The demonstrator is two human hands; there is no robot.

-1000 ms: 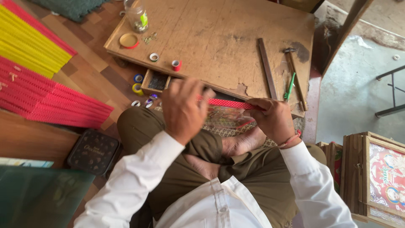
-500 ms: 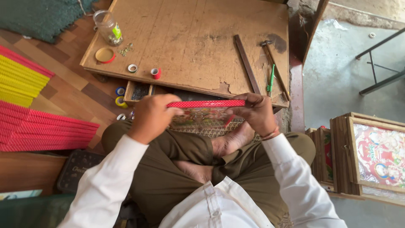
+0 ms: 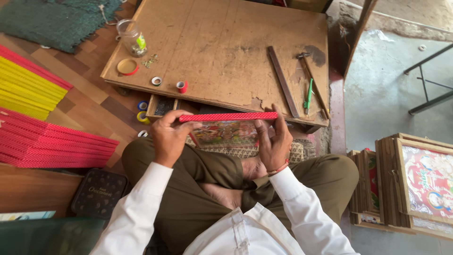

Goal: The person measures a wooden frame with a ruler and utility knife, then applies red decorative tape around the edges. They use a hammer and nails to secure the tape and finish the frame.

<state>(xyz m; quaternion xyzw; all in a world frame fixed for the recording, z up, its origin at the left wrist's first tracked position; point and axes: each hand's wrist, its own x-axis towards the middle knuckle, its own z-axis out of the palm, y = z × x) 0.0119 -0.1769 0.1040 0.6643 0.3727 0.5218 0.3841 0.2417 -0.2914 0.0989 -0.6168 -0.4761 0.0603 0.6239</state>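
Premises: a small picture-framing workshop, run at floor level. A low, scarred wooden worktop (image 3: 222,47) sits on the floor, its surface chipped and stained. On it lie a hammer (image 3: 311,80), a flat wooden strip (image 3: 283,81), a green pen (image 3: 308,93), small rolls of tape (image 3: 181,86) and a glass jar (image 3: 131,37) with loose small metal fittings beside it. An open drawer (image 3: 163,106) under the worktop's edge holds small parts. Stock is stacked to one side: bundles of red moulding strips (image 3: 52,144) and yellow moulding strips (image 3: 28,89). Finished wooden-framed pictures (image 3: 420,182) stand in a row against the concrete floor (image 3: 391,85).
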